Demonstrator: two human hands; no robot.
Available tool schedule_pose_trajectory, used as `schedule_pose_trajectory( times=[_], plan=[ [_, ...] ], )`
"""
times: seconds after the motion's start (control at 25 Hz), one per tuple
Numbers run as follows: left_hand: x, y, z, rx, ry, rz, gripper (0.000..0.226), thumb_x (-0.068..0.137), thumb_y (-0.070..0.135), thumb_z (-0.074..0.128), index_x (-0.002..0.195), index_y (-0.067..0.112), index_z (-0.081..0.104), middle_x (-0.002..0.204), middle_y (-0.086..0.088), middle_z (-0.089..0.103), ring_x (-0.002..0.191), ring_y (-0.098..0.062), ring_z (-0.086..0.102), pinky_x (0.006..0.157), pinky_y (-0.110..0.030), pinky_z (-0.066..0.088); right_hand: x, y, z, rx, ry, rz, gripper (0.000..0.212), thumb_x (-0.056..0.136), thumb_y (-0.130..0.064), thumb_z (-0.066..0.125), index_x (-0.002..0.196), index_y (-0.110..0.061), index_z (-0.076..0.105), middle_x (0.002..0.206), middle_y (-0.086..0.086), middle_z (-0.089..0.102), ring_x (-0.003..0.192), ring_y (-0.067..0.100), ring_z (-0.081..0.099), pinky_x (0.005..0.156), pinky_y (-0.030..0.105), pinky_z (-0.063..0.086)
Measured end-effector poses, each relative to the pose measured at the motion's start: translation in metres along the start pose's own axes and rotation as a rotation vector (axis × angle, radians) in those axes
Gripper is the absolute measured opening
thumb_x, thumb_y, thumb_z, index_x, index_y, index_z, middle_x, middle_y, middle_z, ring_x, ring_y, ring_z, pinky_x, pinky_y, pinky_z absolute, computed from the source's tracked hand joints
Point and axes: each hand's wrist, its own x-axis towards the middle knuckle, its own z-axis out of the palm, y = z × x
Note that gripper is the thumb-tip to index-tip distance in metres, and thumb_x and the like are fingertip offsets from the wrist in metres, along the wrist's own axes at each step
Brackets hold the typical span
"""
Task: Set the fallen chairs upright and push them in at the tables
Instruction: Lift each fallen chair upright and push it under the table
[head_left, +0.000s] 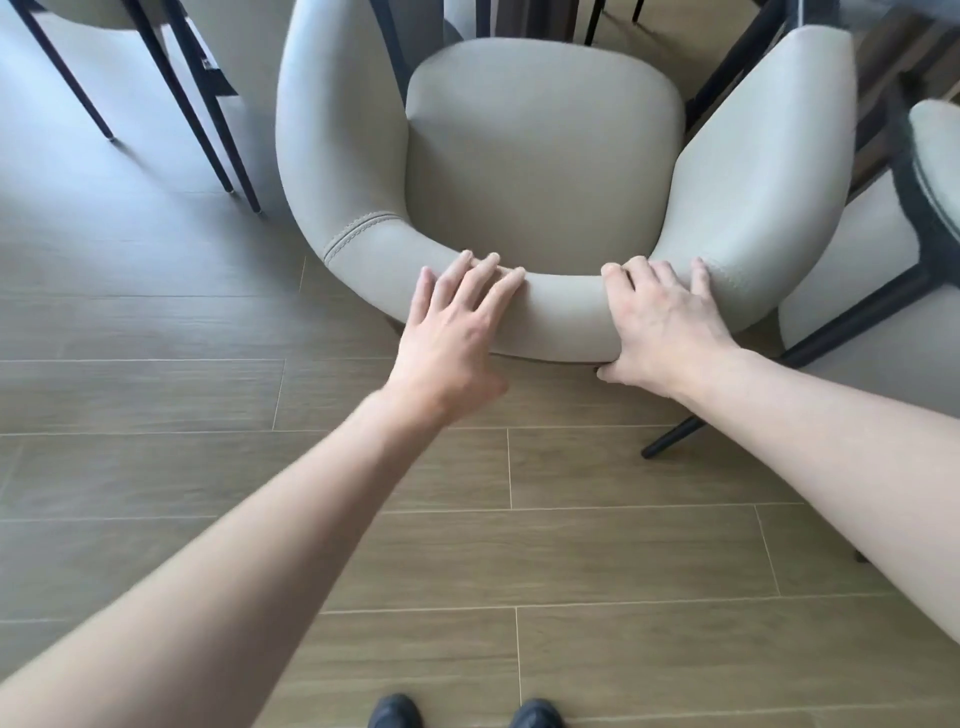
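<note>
A pale grey-beige upholstered chair (540, 166) with a curved wraparound back stands upright in front of me, its seat facing away toward a glass-topped table (883, 31) at the top right. My left hand (452, 332) lies flat on the top of the curved backrest, fingers spread and apart. My right hand (660, 327) wraps the backrest just to the right, fingers over the top and thumb under the rim. The chair's legs are mostly hidden beneath it.
Another matching chair (940, 171) with a black frame lies or leans at the right, one black leg (675, 439) reaching onto the wooden floor. Thin black chair legs (208, 130) stand at the upper left. My shoes (395, 712) show at the bottom edge.
</note>
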Motion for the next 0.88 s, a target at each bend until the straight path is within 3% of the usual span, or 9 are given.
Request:
schedule_pose_trajectory(
  times=[0.12,0.28,0.4,0.52,0.68,0.88],
  plan=[
    [0.045,-0.017,-0.004,0.209,-0.221,0.043,0.11,0.066,0.035,0.087,0.156,0.031,0.024,0.159,0.002,0.031,0.153,-0.029,0.012,0.12,-0.058,-0.007,0.003,-0.001,0.003,-0.029,-0.003,0.018,0.111,0.059,-0.064,0.083,0.142,-0.012,0.03,0.131,0.008,0.044,0.127,0.029,0.045,0.115,0.065,0.021],
    [0.057,-0.02,-0.014,0.247,-0.275,0.113,0.105,0.065,0.034,0.087,0.152,0.031,0.028,0.147,0.006,0.041,0.144,-0.03,0.025,0.118,-0.068,-0.003,0.01,-0.001,-0.01,-0.036,-0.04,-0.008,0.1,0.067,-0.058,0.079,0.141,-0.013,0.03,0.131,0.005,0.046,0.127,0.026,0.045,0.115,0.065,0.024],
    [0.063,-0.02,-0.012,0.261,-0.286,0.12,0.105,0.067,0.032,0.084,0.154,0.032,0.025,0.148,0.007,0.038,0.142,-0.029,0.027,0.117,-0.067,-0.002,0.013,0.001,-0.016,-0.01,-0.088,-0.003,0.094,0.07,-0.053,0.08,0.14,-0.014,0.031,0.132,0.003,0.049,0.128,0.024,0.046,0.114,0.066,0.023],
    [0.066,-0.031,-0.008,0.327,-0.236,0.203,0.105,0.068,0.034,0.08,0.154,0.036,0.02,0.148,0.007,0.039,0.136,-0.03,0.034,0.118,-0.064,0.012,0.021,0.002,-0.021,-0.028,-0.091,-0.02,0.085,0.068,-0.052,0.079,0.131,-0.015,0.036,0.124,0.0,0.054,0.122,0.022,0.051,0.11,0.063,0.03],
    [0.07,-0.043,-0.011,0.369,-0.17,0.349,0.092,0.067,0.042,0.072,0.147,0.038,0.028,0.131,0.008,0.052,0.116,-0.029,0.048,0.104,-0.051,0.033,0.023,-0.001,-0.029,-0.076,-0.108,-0.043,0.068,0.064,-0.055,0.077,0.101,-0.019,0.032,0.098,-0.003,0.051,0.105,0.023,0.058,0.088,0.048,0.044],
    [0.07,-0.076,-0.031,0.376,-0.221,0.497,0.093,0.063,0.051,0.071,0.145,0.039,0.028,0.123,0.01,0.051,0.11,-0.028,0.046,0.095,-0.048,0.039,0.011,-0.036,-0.038,-0.08,-0.075,-0.029,0.065,0.066,-0.053,0.071,0.094,-0.019,0.024,0.098,-0.001,0.056,0.092,0.024,0.059,0.074,0.04,0.039]
  ],
)
